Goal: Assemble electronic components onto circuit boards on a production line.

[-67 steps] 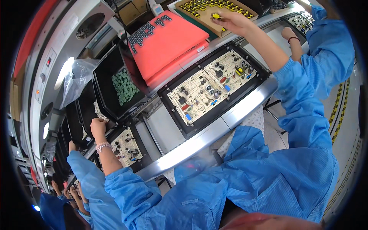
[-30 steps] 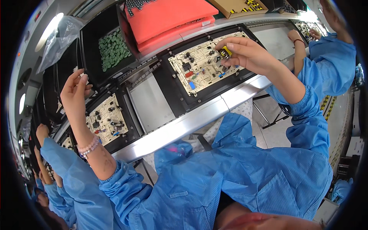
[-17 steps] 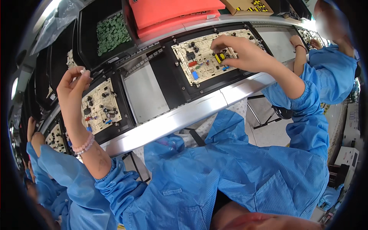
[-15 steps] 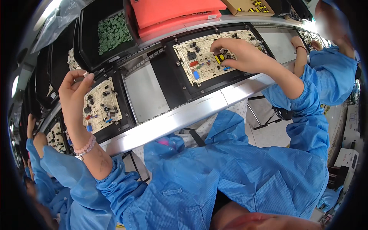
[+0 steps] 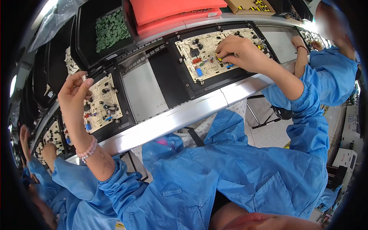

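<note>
A cream circuit board (image 5: 214, 71) sits in a black frame in front of me, fitted with black cylinders, a red part and a blue block. Over its middle is my right hand (image 5: 243, 53), thumb and fingers pinched on a small yellow-and-black transformer (image 5: 219, 58) at the board's surface; the fingers cover most of it. Raised at the left, my left hand (image 5: 73, 94) pinches a small white connector (image 5: 84, 78) between thumb and fingertips. Behind that hand lies a second similar board (image 5: 100, 119), partly covered by it.
A black bin of green discs (image 5: 113, 32) stands at the back left. Beyond the rail lie red foam sheets (image 5: 172, 11) and a cardboard box of yellow-and-black parts (image 5: 251, 9). A metal rail (image 5: 168, 120) runs along the near side. Co-workers' hands (image 5: 299, 43) are at both sides.
My right fingers have closed further around the transformer, covering more of it. The main board has shifted slightly right. My left hand has turned a little, showing more of the white connector.
</note>
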Demonstrator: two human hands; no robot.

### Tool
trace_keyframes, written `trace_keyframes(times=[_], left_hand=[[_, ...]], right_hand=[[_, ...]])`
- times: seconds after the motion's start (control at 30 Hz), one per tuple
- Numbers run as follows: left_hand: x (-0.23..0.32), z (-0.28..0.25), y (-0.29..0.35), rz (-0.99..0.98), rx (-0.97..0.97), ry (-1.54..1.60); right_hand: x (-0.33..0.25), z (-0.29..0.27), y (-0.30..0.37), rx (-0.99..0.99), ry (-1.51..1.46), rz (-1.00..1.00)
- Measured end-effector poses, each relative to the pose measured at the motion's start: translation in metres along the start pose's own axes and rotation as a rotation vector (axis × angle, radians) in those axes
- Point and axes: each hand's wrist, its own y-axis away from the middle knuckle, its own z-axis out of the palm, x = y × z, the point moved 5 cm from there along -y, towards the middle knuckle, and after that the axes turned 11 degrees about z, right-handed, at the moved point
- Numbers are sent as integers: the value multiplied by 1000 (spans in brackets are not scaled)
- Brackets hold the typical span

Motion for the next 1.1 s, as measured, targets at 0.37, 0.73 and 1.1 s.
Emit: trace_keyframes(times=[0.37, 0.73, 1.1], left_hand=[[-5, -11, 4, 48, -8, 24], [-15, -40, -1, 29, 218, -55], [-6, -30, -1, 200, 195, -307]], right_hand=[[-2, 0, 0, -20, 86, 21], [-9, -12, -23, -62, 120, -140], [68, -61, -247, 746, 115, -420]])
